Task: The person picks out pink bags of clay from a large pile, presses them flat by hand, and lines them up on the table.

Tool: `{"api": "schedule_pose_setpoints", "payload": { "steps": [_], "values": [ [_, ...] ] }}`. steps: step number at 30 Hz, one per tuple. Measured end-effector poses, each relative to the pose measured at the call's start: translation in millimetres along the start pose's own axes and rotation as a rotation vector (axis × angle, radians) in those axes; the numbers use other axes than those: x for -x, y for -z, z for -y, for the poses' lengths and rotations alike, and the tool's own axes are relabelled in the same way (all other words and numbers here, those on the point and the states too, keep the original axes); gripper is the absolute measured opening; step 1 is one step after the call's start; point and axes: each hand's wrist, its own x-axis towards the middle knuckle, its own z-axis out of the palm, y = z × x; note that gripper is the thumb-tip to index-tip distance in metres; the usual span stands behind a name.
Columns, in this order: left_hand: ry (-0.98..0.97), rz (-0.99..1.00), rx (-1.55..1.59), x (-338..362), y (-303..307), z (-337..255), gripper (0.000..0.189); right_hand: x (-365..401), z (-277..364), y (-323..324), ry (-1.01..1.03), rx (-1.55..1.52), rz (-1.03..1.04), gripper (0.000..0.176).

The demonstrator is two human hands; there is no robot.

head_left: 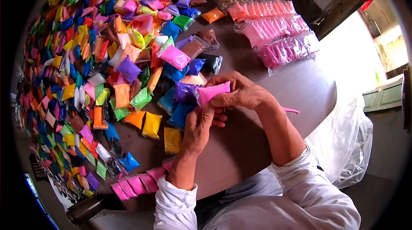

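Note:
A small pink packet (213,93) is held up between my two hands over the brown table (240,144). My right hand (240,90) pinches its right part with thumb and fingers. At its lower left, my left hand (199,125) has the thumb against the packet's edge, its other fingers partly hidden behind. Just left of the pinched packet lies a purple packet (185,93), with blue packets (182,115) below it. A row of pink packets (141,183) lies by the table's near edge, partly under my left forearm.
Packets of many colours (128,69) are heaped across the left side. Bundled rows in clear wrap, including a magenta bundle (288,51), lie at the back right. A thin pink strip (292,110) is beside my right forearm. A clear plastic bag (343,135) hangs at the right edge.

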Motion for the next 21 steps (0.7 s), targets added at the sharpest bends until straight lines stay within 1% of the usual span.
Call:
{"api": "schedule_pose_setpoints", "payload": {
  "steps": [2, 3, 5, 6, 8, 9, 11, 14, 18, 20, 21],
  "values": [
    [-0.014, 0.010, -0.094, 1.1, -0.7, -1.6, 0.039, 2.3, -0.8, 2.1, 0.090, -0.039, -0.009, 0.035],
    [-0.012, 0.011, -0.095, 1.8, -1.9, -2.9, 0.039, 4.1, 2.3, 4.9, 0.091, -0.041, -0.011, 0.035],
    [-0.035, 0.010, -0.169, 2.7, -4.7, -5.1, 0.036, 7.7, 12.6, 10.5, -0.106, 0.124, 0.083, 0.036],
    [-0.034, 0.012, -0.171, 2.4, -3.6, -3.1, 0.036, 8.6, 12.8, 9.2, -0.104, 0.122, 0.081, 0.036],
    [-0.048, 0.040, -0.139, 0.6, 0.2, 2.0, 0.036, 8.7, 12.6, 4.8, -0.103, 0.048, -0.011, 0.034],
    [-0.049, 0.041, -0.141, 0.2, 0.2, 1.4, 0.036, 7.7, 10.4, 3.7, -0.101, 0.047, -0.012, 0.034],
    [-0.050, 0.057, -0.131, -0.7, -0.1, 0.2, 0.041, 4.1, 4.0, 2.4, 0.006, -0.038, -0.025, 0.032],
    [-0.038, 0.026, -0.070, 0.0, -3.4, -3.5, 0.037, 2.7, 3.0, 2.1, 0.049, -0.028, -0.036, 0.030],
    [-0.029, 0.029, -0.099, 0.0, -2.4, -1.7, 0.038, 3.5, 6.6, 0.8, 0.068, -0.001, -0.047, 0.030],
    [-0.015, 0.009, 0.001, 0.5, -1.6, -0.5, 0.039, 3.4, 4.9, 1.5, 0.095, 0.022, -0.082, 0.027],
    [-0.014, 0.010, 0.001, 1.0, -0.9, 1.3, 0.039, 2.7, 3.2, 5.0, 0.094, 0.021, -0.083, 0.027]
  ]
}}
